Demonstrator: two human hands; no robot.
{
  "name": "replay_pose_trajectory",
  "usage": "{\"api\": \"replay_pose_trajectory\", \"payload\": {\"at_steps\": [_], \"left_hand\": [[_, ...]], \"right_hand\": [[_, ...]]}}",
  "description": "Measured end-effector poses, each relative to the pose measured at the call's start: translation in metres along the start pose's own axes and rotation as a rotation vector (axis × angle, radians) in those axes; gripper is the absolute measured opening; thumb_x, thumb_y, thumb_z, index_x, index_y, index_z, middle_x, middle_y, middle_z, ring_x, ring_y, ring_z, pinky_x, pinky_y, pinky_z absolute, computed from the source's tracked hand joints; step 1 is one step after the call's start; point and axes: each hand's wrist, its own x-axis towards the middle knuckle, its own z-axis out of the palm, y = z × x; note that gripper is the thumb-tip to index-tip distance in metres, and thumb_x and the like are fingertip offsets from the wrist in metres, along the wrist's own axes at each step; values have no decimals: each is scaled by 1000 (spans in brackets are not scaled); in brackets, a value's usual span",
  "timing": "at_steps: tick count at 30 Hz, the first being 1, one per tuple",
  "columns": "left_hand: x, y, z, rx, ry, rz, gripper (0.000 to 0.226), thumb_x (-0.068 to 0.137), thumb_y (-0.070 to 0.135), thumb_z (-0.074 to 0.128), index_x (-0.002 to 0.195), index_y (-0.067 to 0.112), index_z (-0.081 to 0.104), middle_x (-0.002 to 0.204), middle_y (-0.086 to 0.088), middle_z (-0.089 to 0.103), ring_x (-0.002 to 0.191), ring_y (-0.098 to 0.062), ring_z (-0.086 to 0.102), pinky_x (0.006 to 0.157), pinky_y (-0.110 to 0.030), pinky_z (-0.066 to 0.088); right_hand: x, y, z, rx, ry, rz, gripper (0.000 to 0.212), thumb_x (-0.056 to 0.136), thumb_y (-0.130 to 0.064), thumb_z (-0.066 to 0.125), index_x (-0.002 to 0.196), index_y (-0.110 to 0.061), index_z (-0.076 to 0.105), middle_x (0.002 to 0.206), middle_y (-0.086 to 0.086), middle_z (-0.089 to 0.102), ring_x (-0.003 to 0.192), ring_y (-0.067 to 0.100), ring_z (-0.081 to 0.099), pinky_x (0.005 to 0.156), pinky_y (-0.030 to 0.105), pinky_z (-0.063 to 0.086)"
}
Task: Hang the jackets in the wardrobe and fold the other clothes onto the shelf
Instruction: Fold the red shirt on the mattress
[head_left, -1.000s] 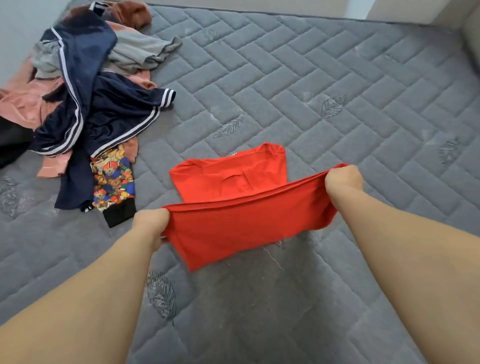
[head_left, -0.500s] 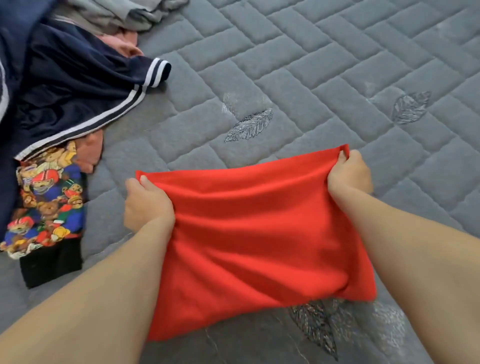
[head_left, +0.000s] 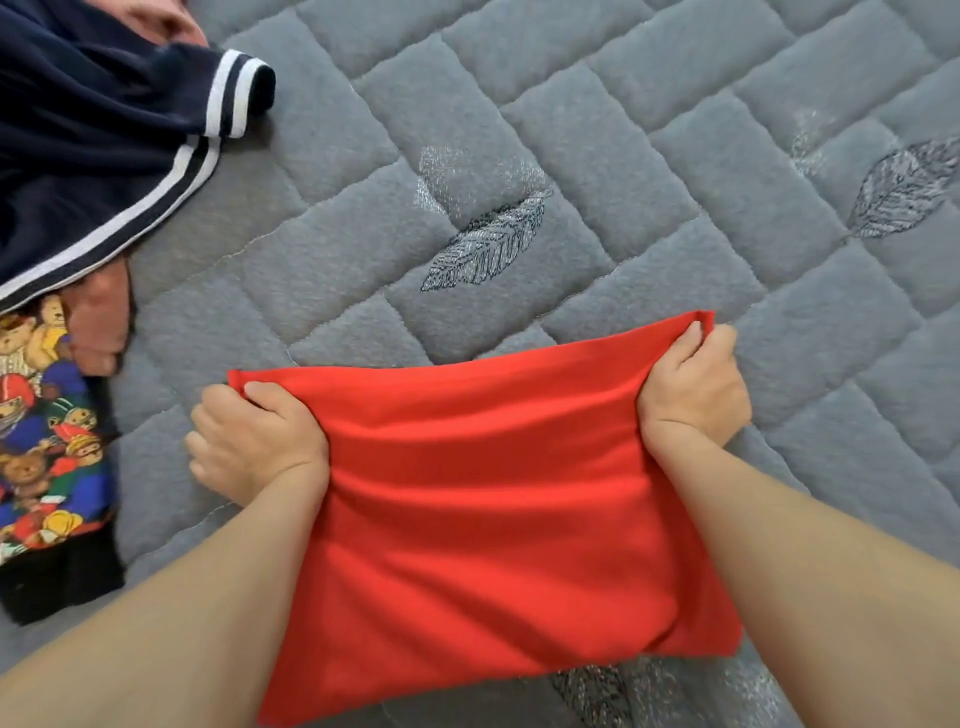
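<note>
A red garment (head_left: 483, 519) lies folded into a rough rectangle on the grey quilted mattress (head_left: 519, 130). My left hand (head_left: 254, 441) pinches its far left corner, thumb on top of the cloth. My right hand (head_left: 693, 387) grips the far right corner, fingers curled round the edge. Both forearms reach in from the bottom of the frame and cover the garment's side edges.
At the left edge lies a pile of clothes: a navy jacket with white stripes (head_left: 104, 145), a pink-orange piece (head_left: 101, 317) and a black garment with a teddy-bear print (head_left: 47, 441). The mattress stretches away beyond the red garment and to its right.
The raised half of the red garment has been brought forward and laid down over the rest. Both hands have lowered to the mattress, and the view has moved closer.
</note>
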Motion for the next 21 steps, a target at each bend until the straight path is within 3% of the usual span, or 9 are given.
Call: {"api": "replay_pose_trajectory", "payload": {"at_steps": [6,9,12,15,19,21], "left_hand": [[0,4,-3,-8,-1,-5,44,89,36,31,101,1,55,110,-24,62,102,-45,55,82,-53,39],[0,2,-5,-64,14,13,45,88,37,33,102,2,57,110,-23,64,103,-45,57,84,-52,41],[3,-4,-11,-127,-9,59,56,86,50,35,109,3,55,116,-24,62,110,-45,56,91,-52,41],[0,-21,-26,-165,-146,157,68,84,59,43,125,5,48,130,-24,55,122,-44,49,101,-52,37],[-35,-78,-62,-205,-348,-53,70,87,53,52,136,5,41,142,-28,44,133,-44,40,111,-48,29],[-66,-114,-78,-213,-472,-188,67,90,48,50,135,-2,42,140,-31,47,129,-46,46,109,-48,35]], "right_hand": [[2,1,0,-6,10,-21,37,101,-39,27,100,-9,47,100,20,67,90,43,62,66,41,27],[2,-1,-6,6,-17,-54,37,102,-38,26,103,-8,47,105,22,66,96,43,62,71,44,36],[-6,3,-24,66,-100,-140,46,102,-46,31,115,-5,47,114,24,63,105,44,60,83,47,42],[-31,33,-60,149,-229,-109,58,95,-57,43,126,-8,44,119,23,63,111,42,59,88,45,43],[-81,100,-106,351,-472,171,59,90,-59,54,114,-6,58,116,20,64,110,35,59,92,39,44],[-114,126,-122,479,-601,276,46,94,-50,57,89,-4,63,92,16,64,89,31,59,78,29,48]]}}
